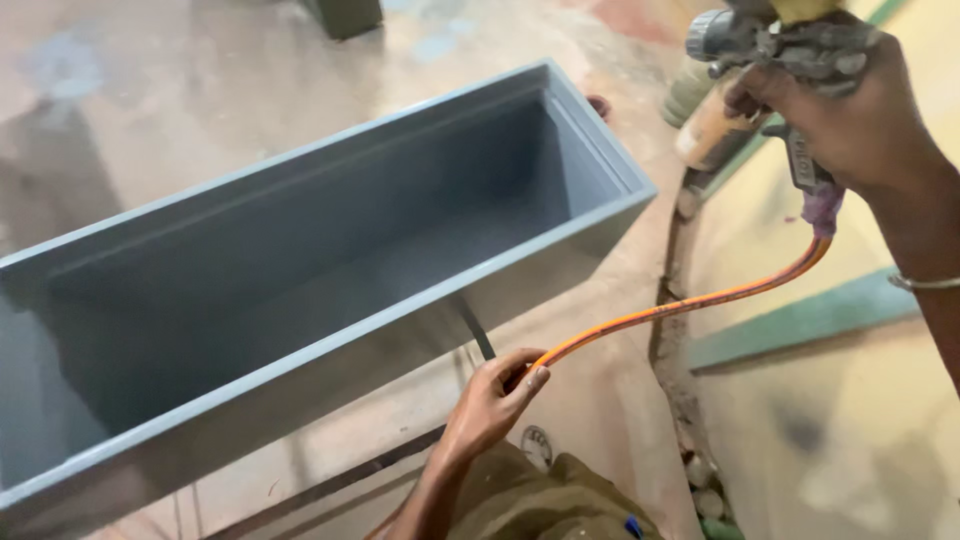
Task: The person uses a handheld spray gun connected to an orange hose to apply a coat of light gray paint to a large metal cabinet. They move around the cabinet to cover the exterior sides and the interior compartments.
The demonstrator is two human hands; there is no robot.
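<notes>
Spray gun (775, 45) sits up beyond the far right corner of the long grey box (330, 270), gripped in the right hand (850, 110); the fingers are wrapped tight round its handle, one lying by the trigger. An orange hose (690, 303) runs from the bottom of the gun and sags down past the right end of the box to the left hand (495, 395), whose fingers are curled shut round it just in front of the box's near wall. The box itself is open at the top, evenly grey inside and out, and appears to rest on a dark frame above a dusty floor (250, 80). A bangle (925, 284) shows on the right wrist.

From this one view, the risks as I judge them: the coat on the box looks fresh, so if the hose slips or swings it could drag across the near rim and smear it. The gun's nozzle seems to point off to the left of the hand, so a careless squeeze might throw paint unevenly on the corner. Dust raised from the floor could also settle on the grey surface.
</notes>
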